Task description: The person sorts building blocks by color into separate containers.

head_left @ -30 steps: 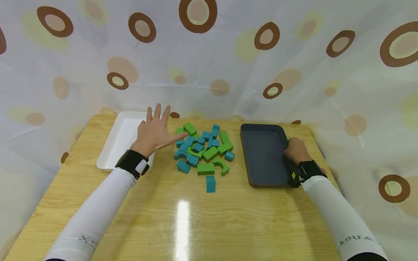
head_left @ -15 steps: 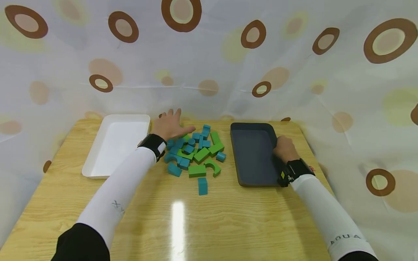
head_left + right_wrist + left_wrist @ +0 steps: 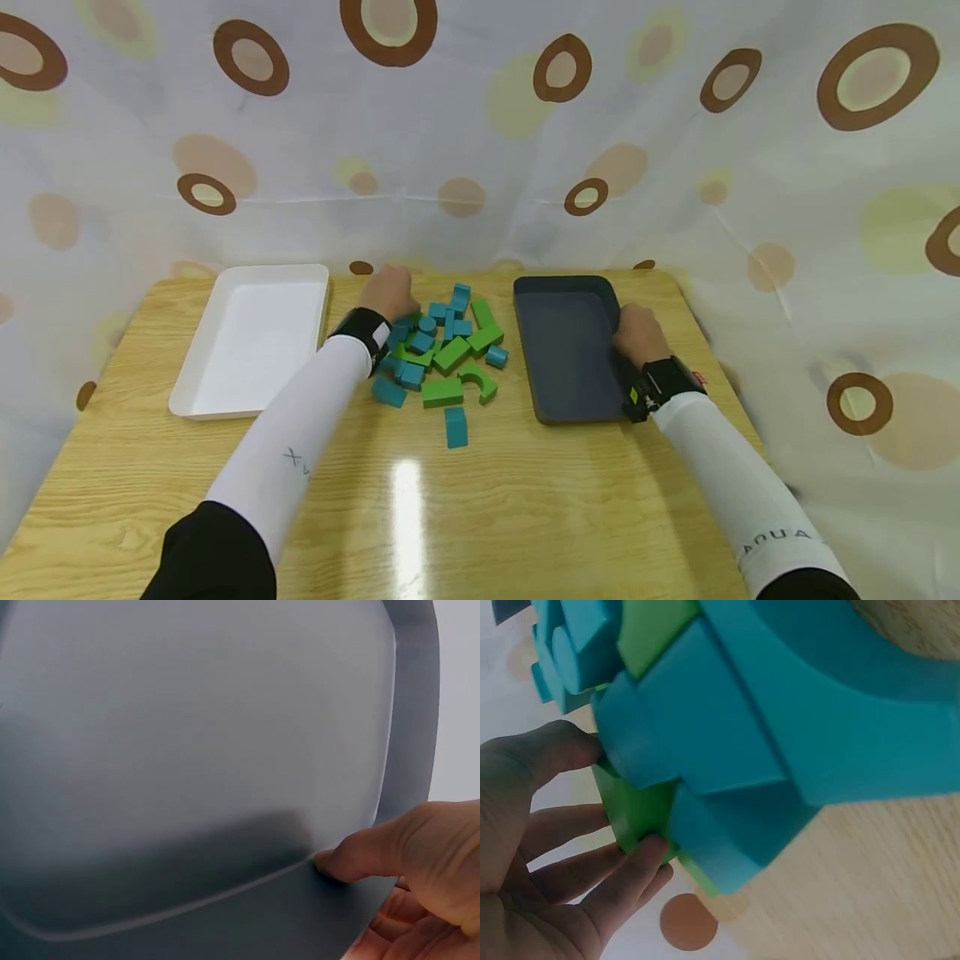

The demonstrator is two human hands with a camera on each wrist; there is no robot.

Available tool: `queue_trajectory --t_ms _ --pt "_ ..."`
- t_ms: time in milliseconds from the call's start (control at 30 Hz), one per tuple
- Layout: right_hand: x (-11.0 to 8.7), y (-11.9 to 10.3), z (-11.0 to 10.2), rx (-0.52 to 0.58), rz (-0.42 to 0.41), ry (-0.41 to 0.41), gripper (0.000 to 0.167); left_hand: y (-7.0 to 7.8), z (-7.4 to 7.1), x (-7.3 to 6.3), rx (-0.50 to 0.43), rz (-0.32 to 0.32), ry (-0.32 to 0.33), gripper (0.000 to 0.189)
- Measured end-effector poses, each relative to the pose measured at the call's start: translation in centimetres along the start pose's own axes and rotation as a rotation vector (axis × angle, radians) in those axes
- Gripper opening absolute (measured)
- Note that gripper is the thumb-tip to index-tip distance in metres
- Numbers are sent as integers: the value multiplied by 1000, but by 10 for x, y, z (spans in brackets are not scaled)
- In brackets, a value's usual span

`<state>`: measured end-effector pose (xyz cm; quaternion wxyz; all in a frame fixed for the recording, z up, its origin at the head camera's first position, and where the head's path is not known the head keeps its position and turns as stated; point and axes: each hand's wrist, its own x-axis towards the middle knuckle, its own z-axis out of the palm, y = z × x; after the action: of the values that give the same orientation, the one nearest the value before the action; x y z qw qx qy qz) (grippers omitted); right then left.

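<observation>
At the far left edge of the block pile, my left hand (image 3: 389, 292) reaches down. The left wrist view shows its thumb and fingertips around a green block (image 3: 635, 810), which blue blocks partly cover. A blue arch block (image 3: 840, 735) lies nearer that camera. On the other side, my right hand (image 3: 641, 335) grips the right wall of a dark grey tray (image 3: 573, 358). Its thumb (image 3: 360, 855) presses inside the wall and its other fingers are outside, partly hidden. The tray's visible floor holds nothing.
A white tray (image 3: 247, 350) stands left of the pile. Several green and blue blocks lie mid-table, with a green arch (image 3: 477, 382), a blue cylinder (image 3: 497, 357) and a blue block (image 3: 456, 427) around the edges. A patterned curtain (image 3: 450, 150) hangs behind the table (image 3: 315, 517).
My left hand has moved right from near the white tray down to the pile, its spread fingers closing around the green block. My right hand stays on the dark tray. The head view has shifted.
</observation>
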<state>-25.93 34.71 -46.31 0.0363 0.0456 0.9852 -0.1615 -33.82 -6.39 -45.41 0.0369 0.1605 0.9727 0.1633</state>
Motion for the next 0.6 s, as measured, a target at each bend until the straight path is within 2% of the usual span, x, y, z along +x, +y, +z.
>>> queue_trajectory --t_ms 100,267,500,600 --pt "1 -1 1 -1 -11 10 10 9 -10 -1 -34 22 -7 39" --pt "0 0 0 -5 -6 20 11 47 -26 2 -28 74 -6 36" --pt "0 3 0 -10 11 25 10 118 -30 8 71 287 -32 33" --pt "2 1 0 -6 18 34 11 148 -25 10 140 366 -56 27"
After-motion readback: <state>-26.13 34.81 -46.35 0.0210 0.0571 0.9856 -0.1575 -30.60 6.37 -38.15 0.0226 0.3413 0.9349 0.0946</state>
